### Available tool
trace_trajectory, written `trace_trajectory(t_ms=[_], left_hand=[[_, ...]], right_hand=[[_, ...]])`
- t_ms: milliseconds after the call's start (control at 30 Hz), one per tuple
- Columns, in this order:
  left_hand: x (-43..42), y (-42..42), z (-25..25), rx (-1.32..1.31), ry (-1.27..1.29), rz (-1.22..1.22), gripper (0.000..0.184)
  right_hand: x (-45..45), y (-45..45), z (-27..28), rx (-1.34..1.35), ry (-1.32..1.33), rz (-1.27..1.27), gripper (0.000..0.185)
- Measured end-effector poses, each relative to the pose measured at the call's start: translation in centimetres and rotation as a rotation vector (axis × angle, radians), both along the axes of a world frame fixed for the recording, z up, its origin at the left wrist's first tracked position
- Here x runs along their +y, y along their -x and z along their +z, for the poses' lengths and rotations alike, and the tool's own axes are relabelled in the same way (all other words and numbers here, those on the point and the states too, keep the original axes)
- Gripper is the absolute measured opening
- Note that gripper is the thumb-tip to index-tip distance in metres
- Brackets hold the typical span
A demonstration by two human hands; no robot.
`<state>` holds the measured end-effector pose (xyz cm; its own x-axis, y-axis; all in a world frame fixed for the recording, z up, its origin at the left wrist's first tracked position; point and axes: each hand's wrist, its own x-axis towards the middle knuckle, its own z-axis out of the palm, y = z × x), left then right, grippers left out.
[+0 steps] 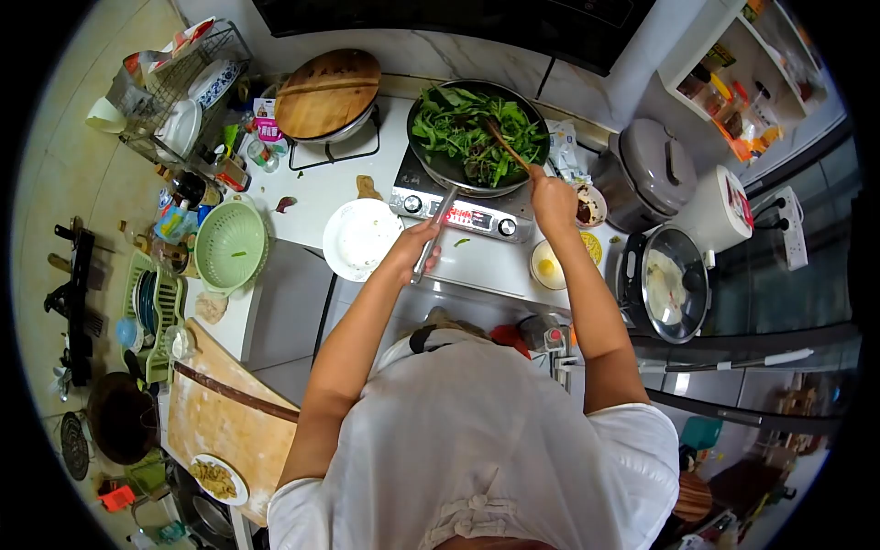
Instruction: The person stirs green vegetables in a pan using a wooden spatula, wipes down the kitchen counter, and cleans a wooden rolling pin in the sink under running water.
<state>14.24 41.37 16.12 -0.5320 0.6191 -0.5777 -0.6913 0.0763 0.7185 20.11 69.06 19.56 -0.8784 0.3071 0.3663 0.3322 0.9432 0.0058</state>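
Leafy greens (pixel 478 133) fill the frying pan (pixel 449 181), which sits on the portable stove (pixel 458 203) at the top centre of the frame. The left hand (pixel 414 254) is closed round the pan's metal handle; the right hand (pixel 554 202) grips a wooden utensil (pixel 502 142), its far end among the leaves. Left of the stove, on the white worktop (pixel 302 209), lie a white plate (pixel 359 240) and a green colander (pixel 231 246). Right of it stand a small bowl holding a yellow item (pixel 547 267) and a grey cooker (pixel 647 174).

Bright, soft shadows; strong fisheye bend, black corners; reflections on dark panel (pixel 779 298).
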Motion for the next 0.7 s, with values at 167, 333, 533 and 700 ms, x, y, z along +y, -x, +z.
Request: trace_trajectory(t_ms=[167, 333, 533, 700], left_hand=[[0.0, 0.0, 0.3, 0.016, -0.008, -0.003, 0.012], [-0.1, 0.0, 0.2, 0.033, -0.013, -0.009, 0.012], [0.0, 0.1, -0.2, 0.007, -0.004, -0.008, 0.011], [0.0, 0.0, 0.2, 0.004, 0.007, -0.008, 0.01]], right_hand=[[0.5, -0.4, -0.3, 0.08, 0.031, -0.083, 0.019], [1.6, 0.8, -1.3, -0.018, 0.148, -0.165, 0.024], [2.1, 2.4, -1.4, -0.122, 0.315, -0.114, 0.026], [3.0, 2.4, -1.9, -0.179, 0.44, -0.028, 0.029]])
